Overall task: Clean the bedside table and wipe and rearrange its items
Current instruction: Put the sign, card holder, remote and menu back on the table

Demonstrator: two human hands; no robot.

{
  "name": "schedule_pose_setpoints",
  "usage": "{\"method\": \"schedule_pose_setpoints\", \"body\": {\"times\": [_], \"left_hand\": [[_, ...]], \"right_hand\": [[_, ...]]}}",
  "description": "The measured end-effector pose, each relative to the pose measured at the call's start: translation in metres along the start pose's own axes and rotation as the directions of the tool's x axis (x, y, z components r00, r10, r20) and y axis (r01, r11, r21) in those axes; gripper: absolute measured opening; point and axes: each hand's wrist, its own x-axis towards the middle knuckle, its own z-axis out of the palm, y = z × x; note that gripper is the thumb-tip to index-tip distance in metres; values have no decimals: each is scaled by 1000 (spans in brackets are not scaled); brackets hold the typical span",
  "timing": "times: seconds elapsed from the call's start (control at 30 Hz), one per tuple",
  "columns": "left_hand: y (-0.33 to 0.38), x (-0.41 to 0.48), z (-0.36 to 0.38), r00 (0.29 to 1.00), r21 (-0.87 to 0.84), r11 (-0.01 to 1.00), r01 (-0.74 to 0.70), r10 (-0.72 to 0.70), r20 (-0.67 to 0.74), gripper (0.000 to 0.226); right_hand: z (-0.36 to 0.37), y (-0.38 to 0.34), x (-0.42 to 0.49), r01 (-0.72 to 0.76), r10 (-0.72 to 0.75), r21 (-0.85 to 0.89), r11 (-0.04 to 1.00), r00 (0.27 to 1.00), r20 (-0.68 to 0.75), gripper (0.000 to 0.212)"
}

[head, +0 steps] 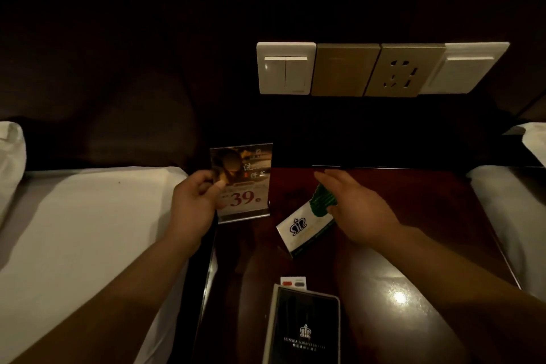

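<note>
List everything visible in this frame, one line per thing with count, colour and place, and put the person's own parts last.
bedside table: 1, dark glossy reddish wood, centre, between the beds
acrylic sign stand: 1, clear with a printed card reading 39, at the table's left edge, held by the left hand
white and green box: 1, lying at mid table, under the right hand
black booklet: 1, crown logo, near edge of the table
small card: 1, white with red and grey marks, just behind the booklet
wall plates: 4 in a row, white and gold, above the table
beds: 2, white sheets, left and right
left hand: 1, gripping the stand
right hand: 1, on the box
</note>
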Motion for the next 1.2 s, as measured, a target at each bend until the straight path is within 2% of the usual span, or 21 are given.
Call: {"method": "schedule_pose_setpoints", "body": {"times": [0.17,0.33,0.57,0.83,1.03,1.13,1.2], "left_hand": [[-10,4,9,998,-79,996,50,-52,-19,12],[-12,9,15,996,-164,983,82,-86,-14,21],[-15,16,22,999,-145,989,37,-35,18,19],[-38,6,19,999,-86,995,42,-41,13,14],[-49,5,18,1000,-65,998,17,-16,26,15],[-51,11,18,999,-53,998,17,-15,43,14],[-51,18,20,998,-65,998,18,-14,60,14]], "right_hand": [[9,3,6,13,-12,28,1000,998,-62,62],[8,19,-5,-72,75,27,997,987,-141,43],[0,27,-17,-157,175,91,983,954,-244,22],[-1,37,-28,-197,216,105,975,952,-219,39],[-4,48,-40,-258,288,153,954,930,-229,65],[-4,54,-43,-323,368,253,912,917,-155,61],[1,56,-42,-365,418,354,861,904,-86,46]]}}
